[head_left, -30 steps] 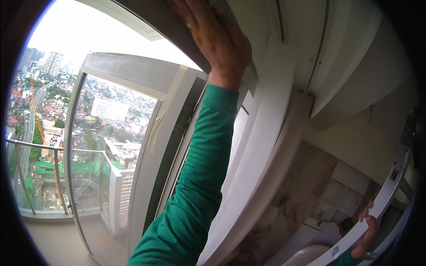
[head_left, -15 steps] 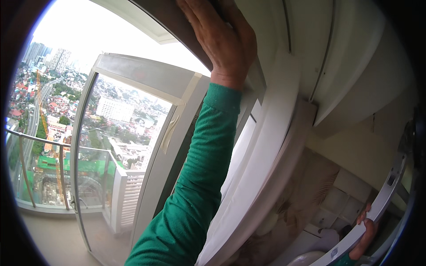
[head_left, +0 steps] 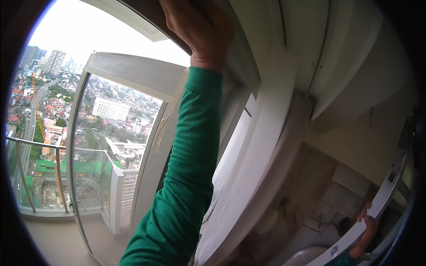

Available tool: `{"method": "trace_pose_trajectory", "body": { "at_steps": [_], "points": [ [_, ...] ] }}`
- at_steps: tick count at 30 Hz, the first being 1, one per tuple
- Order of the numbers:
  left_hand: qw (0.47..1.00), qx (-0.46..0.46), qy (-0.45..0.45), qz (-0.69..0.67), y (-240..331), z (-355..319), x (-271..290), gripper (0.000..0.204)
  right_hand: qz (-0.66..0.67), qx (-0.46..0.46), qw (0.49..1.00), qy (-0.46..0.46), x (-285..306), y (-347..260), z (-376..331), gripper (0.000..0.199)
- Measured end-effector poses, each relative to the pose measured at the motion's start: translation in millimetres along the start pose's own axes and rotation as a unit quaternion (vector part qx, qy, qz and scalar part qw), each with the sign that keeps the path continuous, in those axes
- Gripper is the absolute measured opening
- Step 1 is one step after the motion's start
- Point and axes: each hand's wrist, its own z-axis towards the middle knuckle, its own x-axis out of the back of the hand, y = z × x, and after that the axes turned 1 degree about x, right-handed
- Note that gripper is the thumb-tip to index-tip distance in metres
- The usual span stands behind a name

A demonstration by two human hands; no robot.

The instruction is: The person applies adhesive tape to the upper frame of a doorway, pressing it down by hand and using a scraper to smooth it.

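Landmark = the door [head_left: 133,76], glazed, balcony side. Left hand [head_left: 199,31] is up above and right of it, against the dark header [head_left: 153,18]; wrist bent, probably bracing or steadying there. Fingertips run out of view at the top, so can't tell if they're gripping or flat. Right hand [head_left: 367,232] is well right of the door, fingers curled narrow round a long pale bar [head_left: 380,201], thumb side not clear. Bar sits tilted; mid-length hold likely keeps it balanced and off the other stuff, can't confirm what carries its ends. In the way: green sleeve [head_left: 188,142] crosses the door's right edge and hides part of the frame behind. Loose tape [head_left: 162,133] hangs on the door's right stile. Railing [head_left: 37,144] is left of the door, louvre [head_left: 128,195] shows through its glass. Room right of the door is dim, detail lost.
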Motion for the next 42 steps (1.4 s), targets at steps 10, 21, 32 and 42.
{"method": "trace_pose_trajectory", "body": {
  "at_steps": [10, 21, 32, 42],
  "points": [
    [0.967, 0.201, -0.133, -0.077, 66, -165, 44, 0.06, -0.004, 0.006, 0.998, -0.061, 0, -4, 5, 0.047],
    [0.971, 0.189, -0.086, -0.119, 44, -106, 37, 0.057, -0.01, 0.027, 0.999, -0.044, -8, -9, -1, 0.048],
    [0.983, 0.139, 0.011, -0.119, 14, -23, 8, 0.051, -0.007, 0.019, 0.999, -0.035, -1, -10, 2, 0.046],
    [0.997, 0.063, -0.04, -0.023, 15, -48, 8, 0.052, -0.015, 0.009, 0.999, -0.042, -1, -5, 2, 0.046]
  ]
}}
